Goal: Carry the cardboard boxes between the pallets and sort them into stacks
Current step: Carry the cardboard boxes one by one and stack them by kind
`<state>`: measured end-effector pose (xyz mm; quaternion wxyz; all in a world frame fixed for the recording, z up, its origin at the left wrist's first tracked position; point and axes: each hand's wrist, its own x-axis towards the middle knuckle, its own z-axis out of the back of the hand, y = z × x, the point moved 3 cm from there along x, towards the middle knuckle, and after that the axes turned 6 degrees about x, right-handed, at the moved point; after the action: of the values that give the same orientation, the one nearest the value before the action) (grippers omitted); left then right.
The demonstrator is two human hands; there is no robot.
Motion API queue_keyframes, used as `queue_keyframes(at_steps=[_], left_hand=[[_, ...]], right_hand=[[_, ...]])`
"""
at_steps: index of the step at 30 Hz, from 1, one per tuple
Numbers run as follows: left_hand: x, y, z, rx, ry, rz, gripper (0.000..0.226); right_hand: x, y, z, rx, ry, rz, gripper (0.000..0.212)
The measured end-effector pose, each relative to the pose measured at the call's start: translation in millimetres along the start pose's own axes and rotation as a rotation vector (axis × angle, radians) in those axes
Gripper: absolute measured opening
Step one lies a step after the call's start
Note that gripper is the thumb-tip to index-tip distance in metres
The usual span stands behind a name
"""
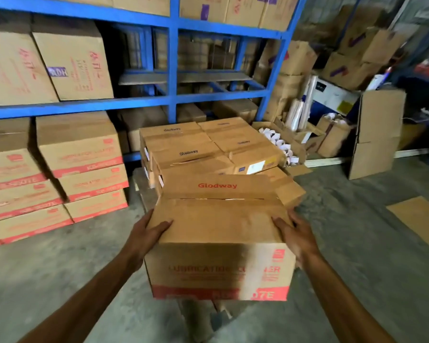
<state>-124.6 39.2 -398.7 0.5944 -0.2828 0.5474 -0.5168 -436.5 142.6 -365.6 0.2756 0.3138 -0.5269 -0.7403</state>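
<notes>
Hands first: we saw the left hand (148,233) clamped on the left top edge of the carried box (219,246), thumb lying over the top panel and the other fingers wrapped down the side, mostly out of sight. The right hand (292,233) gripped the right top edge the same way, thumb on the lid, fingers curled round the corner. Both forearms reached in from the bottom of the frame.

We logged the carried box as held up in front of the person, above the concrete floor (357,243), its top seam taped, red Glodway lettering on the far flap and a red band along the bottom of its near face. It sat just in front of the Glodway stack (208,147), a block of similar taped cartons on a low pallet; we could not tell whether the two touched.

Left of that we noted the red-banded stack (84,169), several cartons high, standing on the floor under the blue rack (174,100), whose shelves carried larger cartons. At right we saw a flattened carton (377,134) standing on end among loose boxes, and a cardboard sheet (419,219) lying flat on the floor.
</notes>
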Motion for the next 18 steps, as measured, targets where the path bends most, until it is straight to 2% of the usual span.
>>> queue_keyframes(at_steps=[9, 14, 18], left_hand=[[78.9, -9.9, -136.7, -0.040, 0.011, 0.108, 0.051], [149.7, -4.8, -204.0, -0.001, -0.077, 0.167, 0.053], [242.9, 42.4, -282.3, -0.048, -0.237, 0.244, 0.048]], right_hand=[[164.3, -53.6, 59.0, -0.017, 0.077, -0.082, 0.031], [278.2, -102.2, 60.4, -0.079, 0.192, -0.135, 0.038], [404.9, -178.0, 37.3, -0.127, 0.276, -0.121, 0.046]])
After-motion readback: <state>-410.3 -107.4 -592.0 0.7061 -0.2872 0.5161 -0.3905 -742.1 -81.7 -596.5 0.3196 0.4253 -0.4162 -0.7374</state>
